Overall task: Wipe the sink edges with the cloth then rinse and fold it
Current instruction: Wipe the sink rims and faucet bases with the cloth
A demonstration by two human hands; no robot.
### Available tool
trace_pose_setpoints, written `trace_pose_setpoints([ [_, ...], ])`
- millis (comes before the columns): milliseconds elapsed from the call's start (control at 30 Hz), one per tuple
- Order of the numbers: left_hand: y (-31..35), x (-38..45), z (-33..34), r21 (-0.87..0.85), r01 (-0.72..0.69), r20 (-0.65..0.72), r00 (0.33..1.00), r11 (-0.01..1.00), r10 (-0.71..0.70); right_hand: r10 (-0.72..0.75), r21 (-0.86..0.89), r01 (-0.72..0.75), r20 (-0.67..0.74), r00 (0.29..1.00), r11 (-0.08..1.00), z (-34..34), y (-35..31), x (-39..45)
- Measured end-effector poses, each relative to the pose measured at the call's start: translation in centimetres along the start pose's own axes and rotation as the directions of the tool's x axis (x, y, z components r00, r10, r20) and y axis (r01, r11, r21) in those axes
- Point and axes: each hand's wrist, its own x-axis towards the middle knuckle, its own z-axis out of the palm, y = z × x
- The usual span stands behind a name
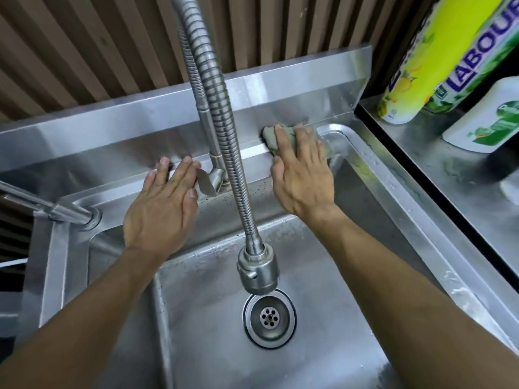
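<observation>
A grey-green cloth (270, 137) lies bunched on the back edge of the steel sink (393, 175), near its far right corner. My right hand (302, 175) presses flat on the cloth, fingers spread over it, covering most of it. My left hand (161, 209) rests flat and empty on the back rim, left of the tap base (216, 175). The flexible tap hose (222, 122) arcs down between my hands and its spray head (258, 269) hangs over the drain (269, 318). No water runs.
A yellow-green spray can (418, 60), a green-labelled bottle (477, 57) and a white bottle (486, 119) stand on the steel counter (438, 169) at the right. A second tap (56, 210) sticks in from the left. A steel backsplash (112, 127) and ribbed wall rise behind.
</observation>
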Motion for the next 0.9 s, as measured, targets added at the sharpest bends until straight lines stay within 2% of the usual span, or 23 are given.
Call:
trace_pose_setpoints([
  [133,0.2,-0.1,-0.2,0.001,0.002,-0.01,1.0,1.0,-0.002,0.255,0.033,-0.255,0.015,0.967,0.966,-0.1,-1.2,0.3],
  [200,0.2,-0.1,-0.1,-0.006,0.001,-0.016,1.0,1.0,-0.001,0.257,-0.001,-0.257,0.036,0.966,0.966,-0.6,-2.6,0.1],
  [300,0.1,0.0,0.0,-0.008,-0.004,-0.033,0.999,1.0,0.004,0.041,0.004,-0.041,0.049,0.998,0.999,-1.4,-4.5,-0.8],
  [367,0.1,0.0,0.1,-0.003,-0.008,-0.043,0.999,1.0,0.008,-0.095,0.009,0.095,0.017,0.995,0.995,-1.9,-4.2,-1.2],
  [500,0.0,0.0,0.4,-0.001,-0.006,-0.053,0.999,1.0,0.006,-0.364,-0.003,0.365,0.028,0.931,0.931,-1.6,-0.6,-1.5],
  [633,-0.2,0.2,0.6,0.001,0.006,-0.041,0.999,1.0,-0.006,-0.436,-0.076,0.438,0.04,0.899,0.896,-0.4,0.4,-0.6],
  [733,0.0,0.1,0.6,-0.008,0.023,-0.032,0.999,1.0,-0.023,-0.387,0.002,0.387,0.041,0.921,0.922,0.1,0.8,-0.2],
  [833,0.0,0.1,0.3,-0.013,0.029,-0.012,1.0,0.999,-0.029,-0.187,0.072,0.187,-0.004,0.982,0.98,0.3,1.0,-0.6],
  [900,0.0,0.0,0.2,-0.013,0.026,-0.006,1.0,1.0,-0.026,-0.034,0.097,0.037,-0.035,0.999,0.995,0.4,0.1,-0.7],
])
